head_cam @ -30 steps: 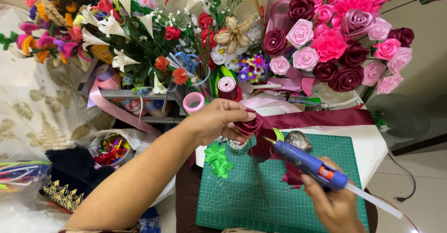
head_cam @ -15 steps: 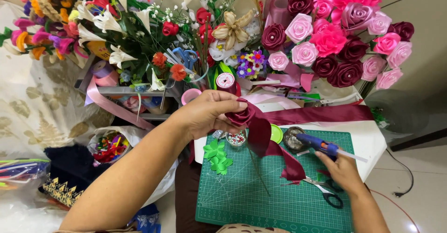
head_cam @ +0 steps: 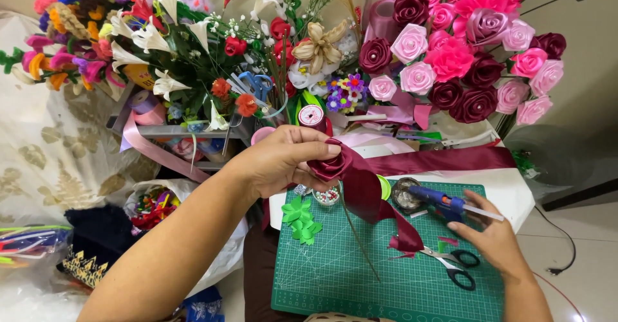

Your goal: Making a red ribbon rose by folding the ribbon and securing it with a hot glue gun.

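The left hand [head_cam: 283, 161] pinches a part-rolled maroon rose [head_cam: 328, 164] above the green mat [head_cam: 360, 277], its ribbon tail [head_cam: 386, 212] still loose, while the right hand [head_cam: 492, 235] rests loosely, perhaps releasing, on the glue gun [head_cam: 441, 203] beside 1 pair of scissors [head_cam: 454, 264].

My forearms bare, no sleeves showing. Dark red polish on left hand [head_cam: 280, 161] nails. No rings, no watch.
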